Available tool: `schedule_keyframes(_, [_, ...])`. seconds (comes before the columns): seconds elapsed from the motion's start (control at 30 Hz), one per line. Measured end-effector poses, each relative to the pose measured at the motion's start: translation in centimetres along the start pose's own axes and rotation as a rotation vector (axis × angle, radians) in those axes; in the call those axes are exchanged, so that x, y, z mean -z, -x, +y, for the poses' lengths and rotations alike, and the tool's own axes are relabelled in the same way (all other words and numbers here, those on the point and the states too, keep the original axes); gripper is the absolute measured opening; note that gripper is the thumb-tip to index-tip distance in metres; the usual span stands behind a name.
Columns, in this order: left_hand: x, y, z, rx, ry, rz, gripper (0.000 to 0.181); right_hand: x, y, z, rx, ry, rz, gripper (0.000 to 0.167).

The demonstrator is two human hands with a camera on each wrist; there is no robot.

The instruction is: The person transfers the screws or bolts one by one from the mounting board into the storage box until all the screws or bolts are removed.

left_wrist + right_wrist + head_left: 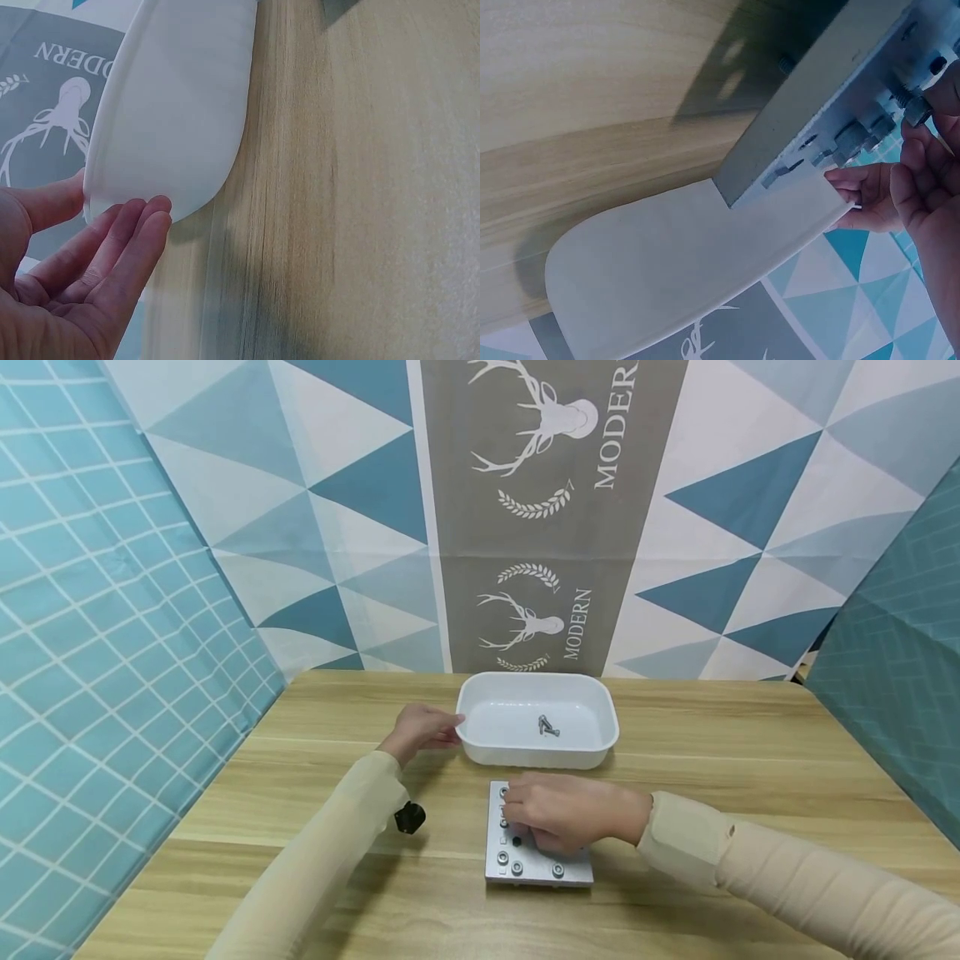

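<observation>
A white plastic tray (537, 757) stands at the back of the table with several loose screws (548, 727) inside. My left hand (425, 729) pinches its left end, thumb at the rim and fingers against the outer wall (172, 112). In front of the tray lies a grey metal plate (538, 867) with holes and several socket-head screws set in it. Over the plate, my right hand (558, 810) hides much of its right side. The right wrist view shows thumb and fingers pinching a screw (918, 111), its threaded end toward the plate's face.
Wood-grain table (712, 760) surrounds the tray and plate. A patterned cloth (360, 527) hangs behind the table's back edge, and blue cloths hang at both sides. A small black object (409, 817) shows beside my left sleeve.
</observation>
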State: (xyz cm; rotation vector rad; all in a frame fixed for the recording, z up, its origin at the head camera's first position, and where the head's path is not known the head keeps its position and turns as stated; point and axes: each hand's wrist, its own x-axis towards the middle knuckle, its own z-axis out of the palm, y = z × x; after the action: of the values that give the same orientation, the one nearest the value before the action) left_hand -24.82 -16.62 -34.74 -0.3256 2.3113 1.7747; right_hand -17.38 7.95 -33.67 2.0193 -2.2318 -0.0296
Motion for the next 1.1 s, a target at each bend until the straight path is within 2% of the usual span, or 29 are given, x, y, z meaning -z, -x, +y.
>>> schedule_keyframes(0.2, [-0.1, 0.0, 0.0, -0.004, 0.013, -0.004, 0.035, 0.6, 0.0, 0.0, -0.020, -0.010, -0.026, 0.014])
schedule_keyframes(0.7, [0.0, 0.0, 0.0, -0.003, 0.004, 0.001, 0.035, 1.5, 0.1, 0.3, 0.030, 0.051, 0.051, 0.012])
schedule_keyframes(1.1, [-0.1, 0.0, 0.1, 0.009, 0.008, 0.011, 0.034, 2.4, 0.2, 0.3, 0.014, 0.058, 0.077, 0.011])
